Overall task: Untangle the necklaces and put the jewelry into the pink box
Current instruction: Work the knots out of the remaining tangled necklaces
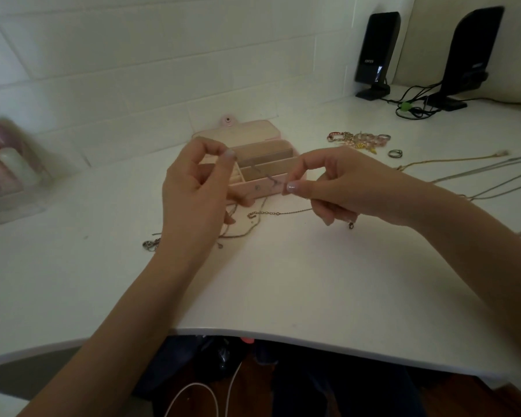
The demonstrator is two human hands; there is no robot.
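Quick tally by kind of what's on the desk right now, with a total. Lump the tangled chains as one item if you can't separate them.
Pink jewelry box, open: 1
Black speakers: 2
Loose rings: 2
Pile of colourful beaded jewelry: 1
Tangle of thin chains, number unclear, one pinched between the left hand and right hand: 1
Total: 7

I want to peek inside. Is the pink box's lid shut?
No, the pink box stands open, its lid folded back toward the wall and its compartments showing.
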